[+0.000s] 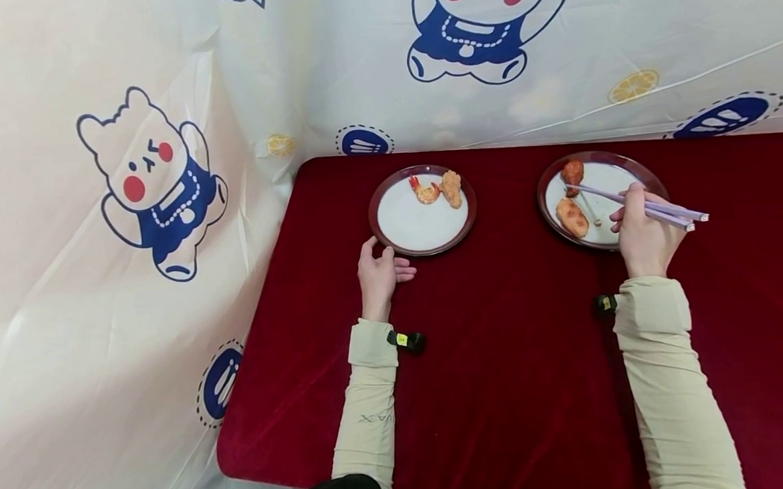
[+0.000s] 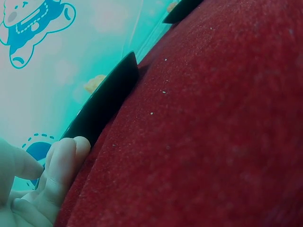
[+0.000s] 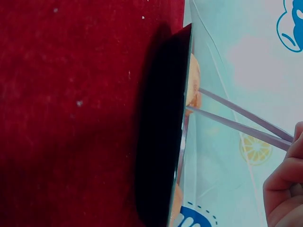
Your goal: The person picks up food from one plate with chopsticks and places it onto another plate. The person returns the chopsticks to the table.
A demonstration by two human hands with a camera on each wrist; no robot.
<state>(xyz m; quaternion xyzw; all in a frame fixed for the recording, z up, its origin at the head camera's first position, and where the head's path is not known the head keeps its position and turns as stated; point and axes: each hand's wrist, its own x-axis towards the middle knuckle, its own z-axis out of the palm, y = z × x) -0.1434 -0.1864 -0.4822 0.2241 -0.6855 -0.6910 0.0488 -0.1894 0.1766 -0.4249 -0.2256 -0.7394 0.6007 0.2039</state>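
My left hand (image 1: 378, 275) rests at the near-left edge of the left plate (image 1: 426, 253), fingers by its brown rim. In the left wrist view, fingertips (image 2: 80, 144) lie against the plate's dark side. On that plate are a shrimp (image 1: 425, 191) and a fried, breaded piece (image 1: 452, 188). My right hand (image 1: 649, 232) holds purple chopsticks (image 1: 665, 209) above the right plate (image 1: 548, 216). Their tips reach a dark brown fried piece (image 1: 572, 172); whether they grip it I cannot tell. Beside it lies a golden oval piece (image 1: 572, 218). Another piece (image 3: 176, 205) shows in the right wrist view.
Dark red cloth (image 1: 506, 357) covers the table. Behind and to the left hangs a pale curtain (image 1: 354, 67) with cartoon figures, meeting the table's far edge. A small black camera (image 1: 407, 341) is worn on the left wrist, another (image 1: 606, 304) on the right.
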